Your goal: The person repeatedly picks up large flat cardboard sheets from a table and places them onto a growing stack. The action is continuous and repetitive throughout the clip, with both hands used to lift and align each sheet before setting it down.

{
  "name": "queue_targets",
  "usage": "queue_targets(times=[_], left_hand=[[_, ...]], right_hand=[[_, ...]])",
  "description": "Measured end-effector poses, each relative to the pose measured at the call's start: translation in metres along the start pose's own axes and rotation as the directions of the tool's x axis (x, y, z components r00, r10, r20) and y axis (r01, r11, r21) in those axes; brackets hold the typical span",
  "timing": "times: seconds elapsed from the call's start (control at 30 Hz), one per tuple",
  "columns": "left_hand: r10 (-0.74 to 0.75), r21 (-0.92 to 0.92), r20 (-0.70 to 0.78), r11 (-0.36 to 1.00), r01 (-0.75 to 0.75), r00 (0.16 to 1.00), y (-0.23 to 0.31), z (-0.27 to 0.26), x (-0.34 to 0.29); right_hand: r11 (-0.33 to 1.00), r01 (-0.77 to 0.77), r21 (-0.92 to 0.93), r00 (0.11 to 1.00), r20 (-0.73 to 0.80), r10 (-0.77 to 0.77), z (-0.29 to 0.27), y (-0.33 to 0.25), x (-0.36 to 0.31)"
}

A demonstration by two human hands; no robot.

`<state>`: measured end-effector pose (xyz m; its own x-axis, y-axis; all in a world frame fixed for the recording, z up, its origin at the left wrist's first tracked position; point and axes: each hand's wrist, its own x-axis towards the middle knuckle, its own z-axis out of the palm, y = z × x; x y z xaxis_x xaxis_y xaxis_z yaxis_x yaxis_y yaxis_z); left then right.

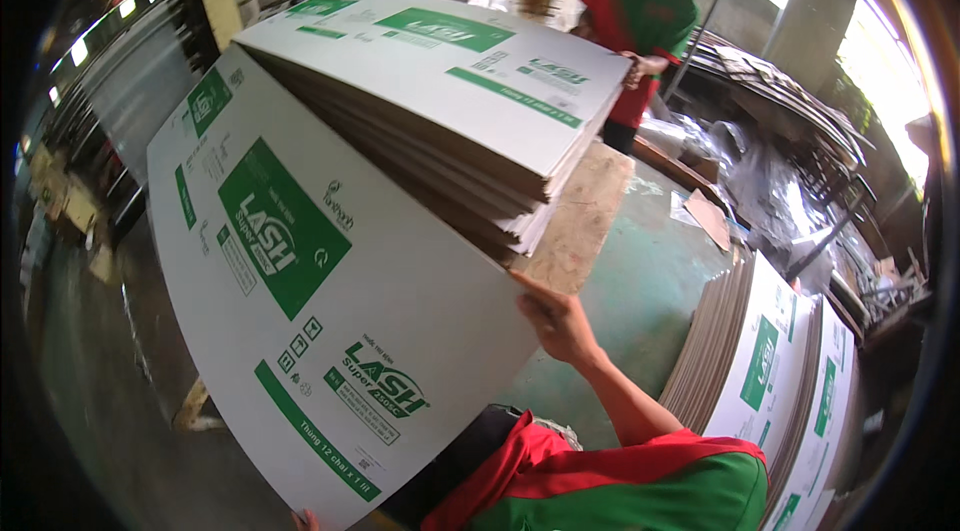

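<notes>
The left fingers (308,521) showed only as tips at the near edge of the printed cardboard sheet (325,296); whether they were closed, I could not tell. The right fingers (532,309) were clamped on its right-hand edge. The sheet sloped away, tilted, from between them. To the right of the right fingers, cardboard bundles (762,371) stood on edge on the green floor (640,251). Just beyond those fingers, a wooden board (592,211) lay under the cardboard stack (440,66); farther off, a co-worker's hand (636,69) touched the stack's corner. Seemingly, the sheet was partly clear of the stack, not yet laid down, with many layers left.
</notes>
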<state>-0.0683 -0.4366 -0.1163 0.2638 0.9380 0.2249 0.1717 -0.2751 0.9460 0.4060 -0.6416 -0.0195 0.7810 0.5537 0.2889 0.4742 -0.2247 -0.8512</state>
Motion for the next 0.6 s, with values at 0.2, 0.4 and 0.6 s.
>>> queue_targets(times=[0.2,0.4,0.6], left_hand=[[-0.389,-0.389,-0.201,0.874,0.291,0.899,0.004,-0.023,-0.034],[-0.499,-0.398,-0.338,0.844,0.359,0.798,-0.012,-0.032,-0.042],[-0.436,-0.076,-0.358,0.895,0.440,0.825,-0.014,-0.045,-0.041]], right_hand=[[0.938,-0.346,0.005,0.876,0.360,0.321,0.098,0.052,0.010],[0.933,-0.328,-0.150,0.849,0.385,0.361,0.108,0.062,0.009],[0.944,-0.265,-0.195,0.871,0.372,0.322,0.085,0.047,0.005]])
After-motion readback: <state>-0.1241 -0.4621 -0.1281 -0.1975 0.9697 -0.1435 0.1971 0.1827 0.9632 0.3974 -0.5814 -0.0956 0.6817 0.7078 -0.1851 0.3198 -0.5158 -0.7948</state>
